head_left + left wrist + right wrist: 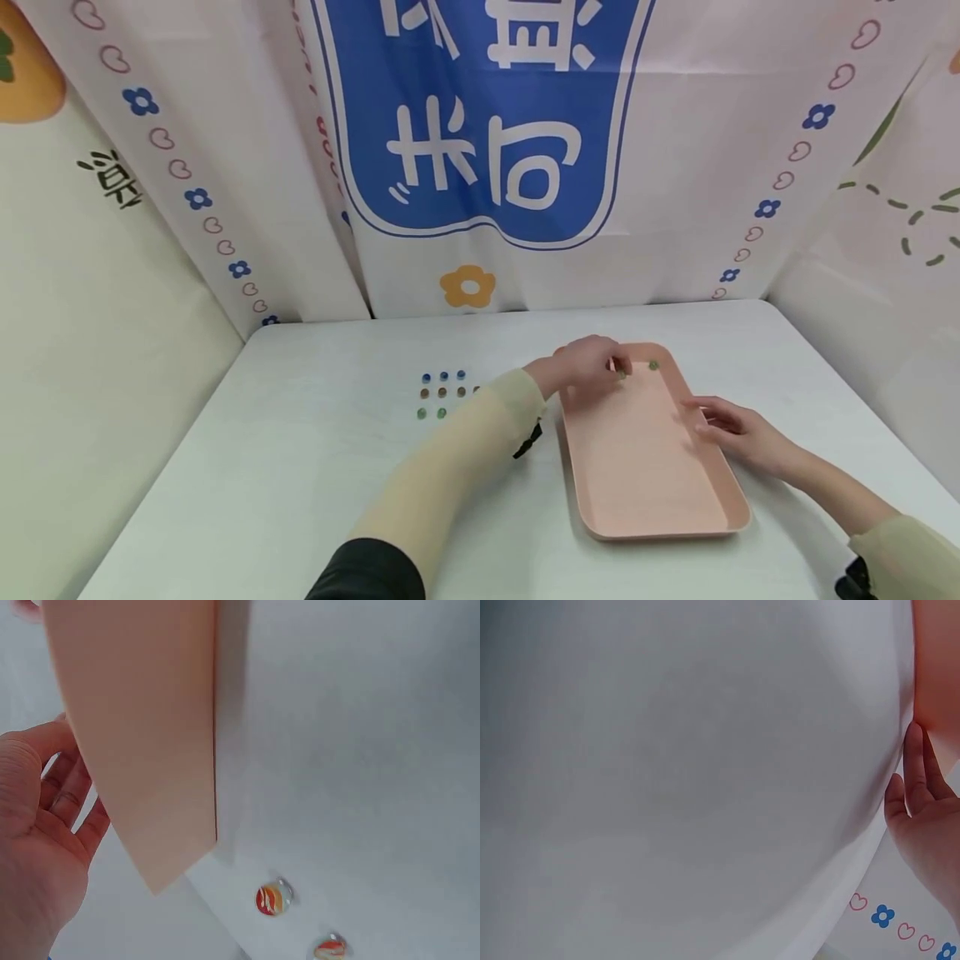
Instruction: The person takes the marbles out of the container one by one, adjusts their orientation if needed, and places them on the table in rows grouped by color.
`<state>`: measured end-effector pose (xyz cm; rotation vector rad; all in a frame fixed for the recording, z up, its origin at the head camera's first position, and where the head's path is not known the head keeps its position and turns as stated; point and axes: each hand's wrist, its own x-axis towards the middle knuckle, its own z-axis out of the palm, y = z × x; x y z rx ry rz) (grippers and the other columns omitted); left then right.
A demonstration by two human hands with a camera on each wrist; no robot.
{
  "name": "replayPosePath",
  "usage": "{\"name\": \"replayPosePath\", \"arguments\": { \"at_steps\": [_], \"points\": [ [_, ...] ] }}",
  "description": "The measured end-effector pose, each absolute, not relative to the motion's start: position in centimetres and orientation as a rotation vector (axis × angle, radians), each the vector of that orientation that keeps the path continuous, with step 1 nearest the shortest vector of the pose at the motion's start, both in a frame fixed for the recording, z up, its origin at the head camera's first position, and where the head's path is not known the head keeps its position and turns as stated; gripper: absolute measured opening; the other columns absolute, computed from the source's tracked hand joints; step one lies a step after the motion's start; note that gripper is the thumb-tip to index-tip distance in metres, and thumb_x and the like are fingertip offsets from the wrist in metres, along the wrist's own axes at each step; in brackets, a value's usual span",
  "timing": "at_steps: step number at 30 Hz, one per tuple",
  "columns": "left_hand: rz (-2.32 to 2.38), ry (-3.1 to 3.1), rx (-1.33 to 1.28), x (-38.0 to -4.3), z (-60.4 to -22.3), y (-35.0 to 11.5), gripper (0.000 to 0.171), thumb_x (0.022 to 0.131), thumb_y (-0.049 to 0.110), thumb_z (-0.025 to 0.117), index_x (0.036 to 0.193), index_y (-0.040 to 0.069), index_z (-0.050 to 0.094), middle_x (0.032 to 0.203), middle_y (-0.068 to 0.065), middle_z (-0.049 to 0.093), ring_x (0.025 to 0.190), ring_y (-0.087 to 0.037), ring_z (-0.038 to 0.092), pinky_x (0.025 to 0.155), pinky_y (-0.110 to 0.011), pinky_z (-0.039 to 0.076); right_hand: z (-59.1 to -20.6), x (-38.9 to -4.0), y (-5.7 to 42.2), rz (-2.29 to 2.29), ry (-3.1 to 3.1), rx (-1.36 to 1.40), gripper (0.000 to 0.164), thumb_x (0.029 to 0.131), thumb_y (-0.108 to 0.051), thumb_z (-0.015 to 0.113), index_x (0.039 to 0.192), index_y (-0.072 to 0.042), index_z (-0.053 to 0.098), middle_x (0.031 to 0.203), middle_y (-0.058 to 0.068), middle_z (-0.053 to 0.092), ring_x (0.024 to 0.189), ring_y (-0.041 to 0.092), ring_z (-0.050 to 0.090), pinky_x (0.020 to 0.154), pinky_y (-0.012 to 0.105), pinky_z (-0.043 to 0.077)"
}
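Note:
My left hand (592,362) reaches over the far left part of a pink tray (645,467). Its bent fingers pinch a small green marble (622,375) low over the tray floor. Another green marble (653,365) lies near the far rim. In the left wrist view the tray wall hides the fingertips of that hand (45,825). My right hand (742,433) rests its fairly straight fingers on the tray's right rim. The right wrist view has these fingers (915,765) against the tray's side (937,667).
Left of the tray, small marbles sit in rows on the white table (262,467): blue marbles (444,377), brownish marbles (442,392) and green marbles (441,413). My left forearm partly covers the rows. Close up, a clear marble (271,898) has red and orange swirls. A printed cloth (480,275) hangs behind.

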<state>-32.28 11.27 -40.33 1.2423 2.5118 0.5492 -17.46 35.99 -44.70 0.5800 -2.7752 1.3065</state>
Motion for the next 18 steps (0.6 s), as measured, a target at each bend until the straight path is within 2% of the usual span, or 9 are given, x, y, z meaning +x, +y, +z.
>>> {"name": "replayPosePath", "arguments": {
  "at_steps": [3, 10, 18],
  "points": [
    [0.573, 2.497, 1.265, -32.2, -40.2, 10.6, 0.013, 0.095, 0.012, 0.063, 0.105, 0.015, 0.070, 0.094, 0.009, 0.062, 0.084, -0.006, 0.053, 0.072, -0.015, 0.042, -44.6, -17.4, 36.0, 1.292, -2.794, 0.568, 0.042, 0.095, -0.010, 0.062, 0.132, 0.006, 0.051, 0.126, 0.026, 0.055, 0.100, -0.001, 0.057, 0.079, 0.014, 0.046],
    [0.658, 2.442, 1.288, -31.6, -39.9, 8.7, 0.011, 0.095, 0.018, 0.065, 0.104, 0.014, 0.070, 0.091, 0.010, 0.062, 0.084, -0.007, 0.054, 0.073, -0.016, 0.043, -44.4, -17.3, 35.9, 1.257, -2.803, 0.548, 0.041, 0.094, -0.009, 0.063, 0.131, 0.006, 0.053, 0.129, 0.028, 0.053, 0.104, -0.010, 0.050, 0.081, 0.012, 0.044],
    [0.742, 2.434, 1.257, -30.2, -39.6, 6.8, 0.010, 0.094, 0.019, 0.066, 0.104, 0.016, 0.069, 0.093, 0.012, 0.062, 0.084, -0.007, 0.055, 0.071, -0.016, 0.044, -44.5, -17.4, 35.9, 1.249, -2.805, 0.561, 0.042, 0.095, -0.010, 0.062, 0.132, 0.007, 0.051, 0.128, 0.026, 0.054, 0.100, -0.006, 0.053, 0.079, 0.013, 0.045]
  ]
}}
